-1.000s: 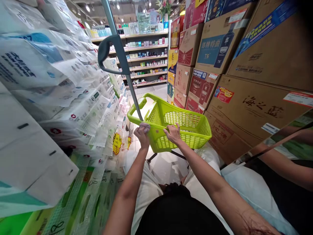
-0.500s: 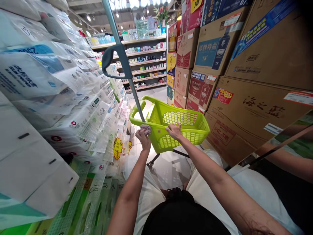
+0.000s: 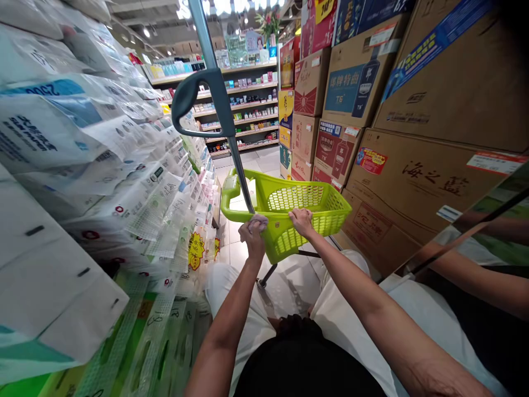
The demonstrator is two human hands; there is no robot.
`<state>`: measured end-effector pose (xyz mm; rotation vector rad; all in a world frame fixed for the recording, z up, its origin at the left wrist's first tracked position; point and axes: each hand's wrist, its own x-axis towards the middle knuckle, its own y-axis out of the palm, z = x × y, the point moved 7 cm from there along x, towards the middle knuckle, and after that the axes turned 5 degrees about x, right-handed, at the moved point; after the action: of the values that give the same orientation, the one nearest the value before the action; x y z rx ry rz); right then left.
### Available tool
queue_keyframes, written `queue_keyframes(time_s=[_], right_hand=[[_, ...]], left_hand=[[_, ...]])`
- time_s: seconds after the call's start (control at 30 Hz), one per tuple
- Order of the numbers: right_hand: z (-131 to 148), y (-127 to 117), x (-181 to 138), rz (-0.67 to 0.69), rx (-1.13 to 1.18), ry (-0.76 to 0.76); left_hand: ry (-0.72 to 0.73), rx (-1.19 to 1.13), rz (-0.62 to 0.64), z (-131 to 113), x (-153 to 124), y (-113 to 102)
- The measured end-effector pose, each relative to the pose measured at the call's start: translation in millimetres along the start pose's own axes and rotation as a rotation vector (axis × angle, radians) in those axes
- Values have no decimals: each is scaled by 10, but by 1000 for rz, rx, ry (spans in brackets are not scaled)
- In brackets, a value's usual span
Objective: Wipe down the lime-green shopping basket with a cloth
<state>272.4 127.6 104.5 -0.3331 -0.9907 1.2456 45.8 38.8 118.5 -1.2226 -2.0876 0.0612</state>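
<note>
In the head view a lime-green shopping basket cart stands in front of me, tilted slightly. My left hand is closed on a crumpled greyish-pink cloth, which touches the basket's near rim beside the base of the handle pole. With its fingers over the same rim, my right hand grips the basket farther right. A grey pole with a looped handle rises from the basket's left end. Part of the rim is hidden behind both hands.
Stacked plastic-wrapped tissue packs line the left side. Cardboard cartons are piled on the right, with a reflective panel in front of them. Shelves of small goods stand at the back.
The cart's left end and pole have shifted right and nearer. My left hand and the cloth moved right along with it. My right hand's fingers have curled over the rim.
</note>
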Motion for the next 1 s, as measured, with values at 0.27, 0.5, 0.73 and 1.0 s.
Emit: queue_keyframes(time_s=[0.27, 0.5, 0.73, 1.0], right_hand=[[34, 38, -43, -34, 51, 15], [4, -39, -102, -32, 45, 32], [112, -44, -80, 72, 93, 12], [221, 27, -101, 80, 87, -1]], left_hand=[[74, 248, -366, -399, 211, -469], [162, 518, -27, -884, 860, -642], [148, 356, 128, -782, 730, -680], [-268, -792, 259, -979, 1597, -444]])
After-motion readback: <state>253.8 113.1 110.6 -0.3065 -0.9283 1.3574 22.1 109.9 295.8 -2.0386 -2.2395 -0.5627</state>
